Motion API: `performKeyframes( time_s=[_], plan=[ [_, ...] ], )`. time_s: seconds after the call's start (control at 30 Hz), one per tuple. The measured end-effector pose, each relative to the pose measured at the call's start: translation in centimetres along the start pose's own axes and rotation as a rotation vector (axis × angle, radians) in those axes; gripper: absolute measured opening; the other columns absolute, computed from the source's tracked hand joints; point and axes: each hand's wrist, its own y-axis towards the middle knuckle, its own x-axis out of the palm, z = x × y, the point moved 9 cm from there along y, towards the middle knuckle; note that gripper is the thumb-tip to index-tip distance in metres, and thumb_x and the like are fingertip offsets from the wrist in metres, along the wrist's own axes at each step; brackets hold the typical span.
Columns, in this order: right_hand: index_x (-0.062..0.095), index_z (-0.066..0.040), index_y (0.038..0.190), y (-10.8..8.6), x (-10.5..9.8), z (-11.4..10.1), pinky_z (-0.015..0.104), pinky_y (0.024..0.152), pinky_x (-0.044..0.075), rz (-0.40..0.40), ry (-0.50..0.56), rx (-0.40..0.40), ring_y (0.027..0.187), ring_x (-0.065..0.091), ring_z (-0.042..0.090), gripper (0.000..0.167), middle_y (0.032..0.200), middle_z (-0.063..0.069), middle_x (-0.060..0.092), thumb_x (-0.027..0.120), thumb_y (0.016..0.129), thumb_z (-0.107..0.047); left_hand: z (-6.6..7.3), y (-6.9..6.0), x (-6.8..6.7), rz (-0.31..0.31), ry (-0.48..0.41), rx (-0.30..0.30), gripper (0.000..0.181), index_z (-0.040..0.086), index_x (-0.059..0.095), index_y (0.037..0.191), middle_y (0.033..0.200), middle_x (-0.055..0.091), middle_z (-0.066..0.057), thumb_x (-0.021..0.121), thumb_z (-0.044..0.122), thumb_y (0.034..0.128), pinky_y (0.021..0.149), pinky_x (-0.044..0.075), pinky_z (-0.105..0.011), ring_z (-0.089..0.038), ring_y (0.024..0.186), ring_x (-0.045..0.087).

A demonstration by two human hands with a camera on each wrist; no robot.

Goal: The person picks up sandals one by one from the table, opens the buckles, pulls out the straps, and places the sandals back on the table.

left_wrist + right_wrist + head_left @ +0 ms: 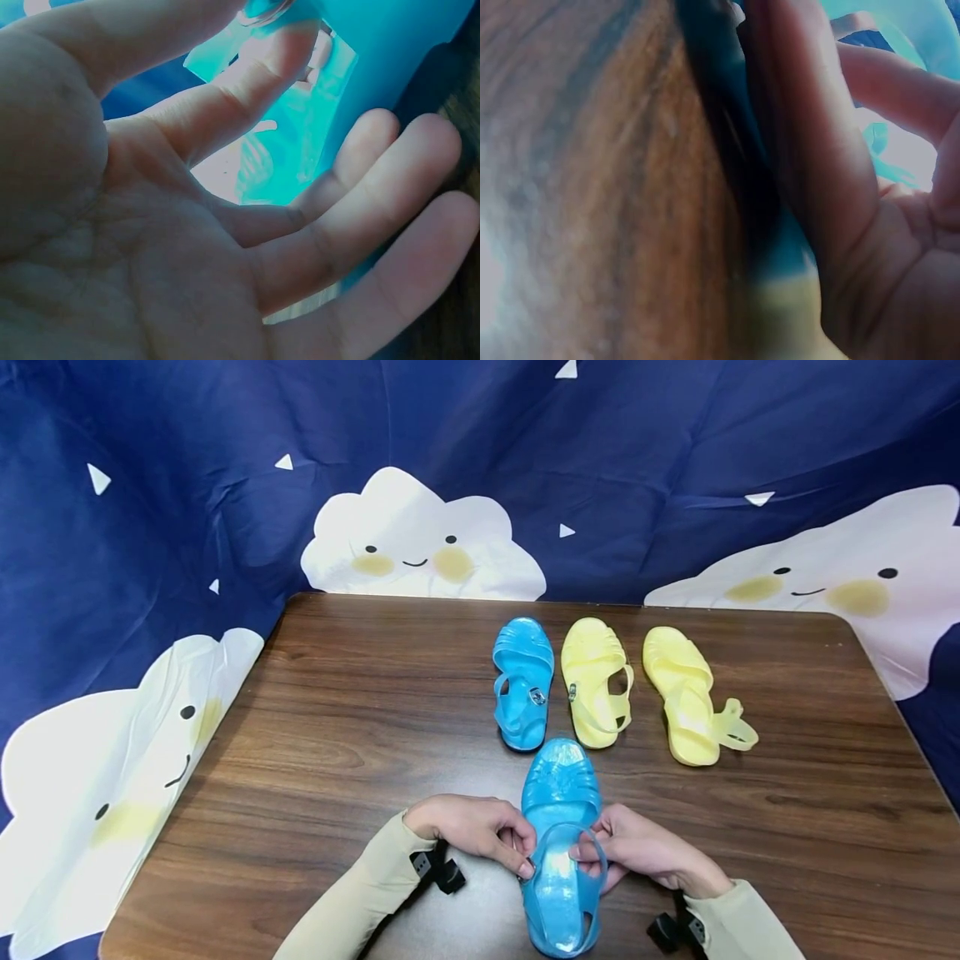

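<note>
A shiny blue jelly sandal [560,789] lies at the front of the table, toe pointing away from me. My left hand [472,828] pinches its left edge, where the heel strap meets the side. In the left wrist view, thumb and index finger close on a small metallic-rimmed piece [268,12] on the blue strap, while the other fingers spread along the sole's side. My right hand [647,845] holds the sandal's right side, thumb inside the strap and other fingers outside. The right wrist view shows those fingers [810,112] against the sandal's side, close to the tabletop.
Behind stand another blue sandal [522,652] with a round buckle, a yellow sandal [595,647] with its strap looped round, and a yellow sandal [675,660] whose strap hangs out to the right. The brown wooden table [337,718] meets a blue cloud-patterned cloth [600,443].
</note>
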Motion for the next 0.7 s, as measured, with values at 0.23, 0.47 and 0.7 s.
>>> performKeyframes(
  time_s=[0.23, 0.47, 0.7],
  plan=[
    [0.059, -0.005, 0.074, 0.2, 0.2, 0.1, 0.034, 0.061, 0.059, -0.027, -0.012, 0.001, 0.065, 0.061, 0.006, 0.023, 0.071, -0.002, 0.061, 0.065, 0.091, -0.019, -0.2, -0.1, -0.1, -0.001, 0.013, -0.007, 0.014, 0.01, 0.063, 0.085, 0.069, 0.055, 0.015, 0.066, 0.022, 0.0922, 0.061, 0.04, -0.012, 0.005, 0.063, 0.049],
    [0.06, -0.005, 0.075, 0.3, 0.0, 0.3, 0.032, 0.058, 0.058, -0.003, -0.024, 0.034, 0.061, 0.063, 0.007, 0.023, 0.072, -0.001, 0.061, 0.064, 0.092, -0.02, -0.3, -0.1, 0.0, -0.006, -0.03, -0.017, 0.014, 0.009, 0.062, 0.084, 0.067, 0.056, 0.005, 0.065, 0.02, 0.093, 0.06, 0.041, -0.013, 0.001, 0.061, 0.05],
    [0.062, 0.007, 0.085, -0.5, -1.3, 0.1, 0.032, 0.057, 0.058, 0.044, -0.074, 0.04, 0.057, 0.068, 0.013, 0.029, 0.072, 0.007, 0.067, 0.06, 0.095, -0.02, -0.3, -0.1, 0.4, 0.006, -0.096, -0.033, 0.013, 0.008, 0.061, 0.083, 0.063, 0.056, 0.002, 0.064, 0.017, 0.0935, 0.056, 0.042, -0.013, -0.004, 0.056, 0.051]
  ],
)
